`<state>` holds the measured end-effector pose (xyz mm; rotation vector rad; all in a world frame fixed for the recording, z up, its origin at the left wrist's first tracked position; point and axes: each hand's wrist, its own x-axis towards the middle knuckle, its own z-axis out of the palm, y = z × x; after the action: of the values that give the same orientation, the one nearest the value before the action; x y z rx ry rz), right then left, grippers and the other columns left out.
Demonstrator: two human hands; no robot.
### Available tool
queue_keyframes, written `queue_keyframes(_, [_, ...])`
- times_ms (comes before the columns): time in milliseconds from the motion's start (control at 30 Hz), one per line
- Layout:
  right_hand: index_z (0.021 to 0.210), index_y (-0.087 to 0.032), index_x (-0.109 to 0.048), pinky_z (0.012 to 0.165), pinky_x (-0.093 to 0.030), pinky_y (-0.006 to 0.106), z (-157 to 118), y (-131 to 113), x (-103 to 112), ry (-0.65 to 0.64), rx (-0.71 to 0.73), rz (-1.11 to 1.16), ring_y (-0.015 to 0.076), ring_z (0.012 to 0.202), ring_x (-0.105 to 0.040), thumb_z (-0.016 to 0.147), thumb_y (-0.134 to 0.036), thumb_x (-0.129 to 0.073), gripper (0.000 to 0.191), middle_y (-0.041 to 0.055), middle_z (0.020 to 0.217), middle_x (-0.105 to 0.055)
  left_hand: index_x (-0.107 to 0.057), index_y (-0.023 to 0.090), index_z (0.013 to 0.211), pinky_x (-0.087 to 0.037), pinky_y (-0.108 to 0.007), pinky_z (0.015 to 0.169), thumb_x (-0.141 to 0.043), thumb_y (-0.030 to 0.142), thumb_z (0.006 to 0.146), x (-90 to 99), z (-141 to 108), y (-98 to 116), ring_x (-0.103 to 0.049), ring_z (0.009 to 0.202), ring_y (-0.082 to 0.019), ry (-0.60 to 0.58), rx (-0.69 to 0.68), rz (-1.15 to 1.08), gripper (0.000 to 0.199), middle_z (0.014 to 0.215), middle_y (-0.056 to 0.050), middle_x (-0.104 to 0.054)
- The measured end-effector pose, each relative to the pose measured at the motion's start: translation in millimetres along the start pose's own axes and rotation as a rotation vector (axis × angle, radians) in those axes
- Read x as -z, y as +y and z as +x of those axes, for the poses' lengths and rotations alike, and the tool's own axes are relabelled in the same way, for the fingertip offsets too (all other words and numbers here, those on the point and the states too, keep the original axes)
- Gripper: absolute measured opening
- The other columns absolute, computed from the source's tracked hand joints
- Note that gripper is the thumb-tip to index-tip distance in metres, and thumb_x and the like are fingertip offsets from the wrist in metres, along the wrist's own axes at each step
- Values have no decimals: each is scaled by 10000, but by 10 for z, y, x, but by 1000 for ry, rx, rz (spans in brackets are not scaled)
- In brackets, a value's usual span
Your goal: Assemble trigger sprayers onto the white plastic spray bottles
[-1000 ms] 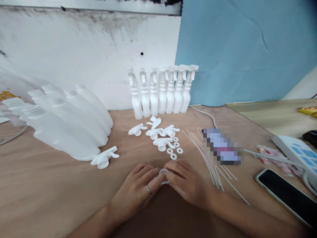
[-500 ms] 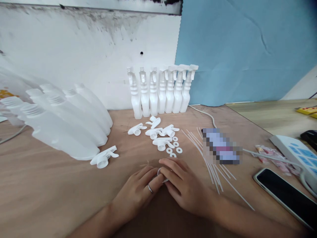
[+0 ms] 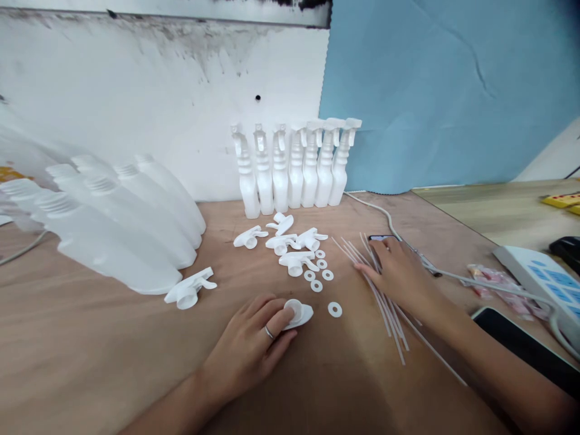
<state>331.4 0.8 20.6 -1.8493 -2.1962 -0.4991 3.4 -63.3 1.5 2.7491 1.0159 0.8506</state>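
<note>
My left hand (image 3: 254, 335) is closed on a white spray trigger head (image 3: 304, 315), its round collar turned up and the index finger at the collar's edge. Just right of it lies a white ring washer (image 3: 335, 309). My right hand (image 3: 401, 275) reaches over the thin white dip tubes (image 3: 393, 320), thumb apart from the fingers, fingertips over a phone (image 3: 384, 237) that it mostly covers. Whether it touches the tubes or phone is unclear. Loose trigger heads (image 3: 296, 262) and several more washers (image 3: 316, 286) lie beyond my left hand.
Several assembled spray bottles (image 3: 296, 175) stand in a row by the wall. Open-necked bottles (image 3: 122, 235) are grouped at left, with one trigger head (image 3: 190, 289) before them. At right are a dark phone (image 3: 521, 341), a power strip (image 3: 546, 284), a cable and small pink packets (image 3: 498, 290).
My right hand has left my left hand and moved right, over the tubes and phone. The trigger head in my left hand and a washer beside it now show.
</note>
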Motion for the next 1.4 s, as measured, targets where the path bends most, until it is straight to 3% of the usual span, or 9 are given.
queue_keyframes(100, [1028,-127,-644,746,-454,391,11,132,-135,-80,-46,81,330,907,-615,930,-374,-586,272,176,969,-662,-471,236,1269,-550,-368,871,-576,223,952,8,4,7,-605,1103,-226,-18,15,-26,334,1203,-74,-643])
queue_keyframes(267, [893,-171,-639,711,-430,332,22,111,-167,-114,-47,209,255,776,-644,918,-217,-524,126,101,834,-689,-456,243,1281,-545,-358,873,-542,196,965,15,12,5,-605,1102,-213,-14,25,-61,331,1213,-77,-634])
queue_keyframes(533, [996,-171,-645,660,-446,316,24,94,-207,-99,-129,335,236,713,-668,891,-209,-508,176,64,801,-711,-457,238,1262,-542,-364,861,-531,192,970,24,15,2,-617,1067,-213,-24,34,-60,305,1202,-78,-637])
queue_keyframes(733, [1117,-177,-663,665,-466,300,36,112,-163,-28,-165,441,213,672,-670,837,-150,-480,336,31,748,-706,-460,227,1226,-542,-349,848,-535,175,964,35,19,10,-623,1042,-202,-2,32,-82,278,1172,-73,-645])
queue_keyframes(867, [1064,-170,-706,744,-471,324,51,167,-184,7,-66,499,218,742,-660,873,-190,-457,315,73,865,-717,-447,227,1222,-538,-332,856,-541,176,962,26,12,7,-627,1034,-186,6,52,-106,281,1170,-69,-642])
queue_keyframes(1033, [940,-187,-711,676,-452,316,49,176,-278,-37,-31,505,219,699,-628,846,-244,-537,206,62,781,-675,-439,235,1263,-541,-327,866,-554,202,959,24,-6,8,-639,1019,-182,10,92,-101,327,1168,-70,-644])
queue_keyframes(1167, [921,-201,-685,639,-447,308,50,147,-244,-30,-62,528,210,647,-623,823,-207,-527,187,33,706,-652,-429,252,1325,-538,-323,890,-542,206,967,31,5,3,-637,1057,-182,-9,87,-105,378,1189,-62,-649])
queue_keyframes(1267, [973,-202,-663,671,-469,309,61,147,-178,-7,-97,569,208,690,-650,860,-242,-525,183,40,768,-690,-426,259,1334,-532,-310,898,-538,201,970,31,19,0,-633,1070,-172,-10,78,-118,385,1195,-51,-650])
queue_keyframes(1400, [973,-211,-673,589,-452,291,101,223,-88,-8,-249,767,157,580,-583,874,-323,-568,183,40,836,-704,-427,265,1332,-531,-316,902,-536,205,971,26,16,0,-631,1070,-169,-23,90,-123,382,1198,-44,-648])
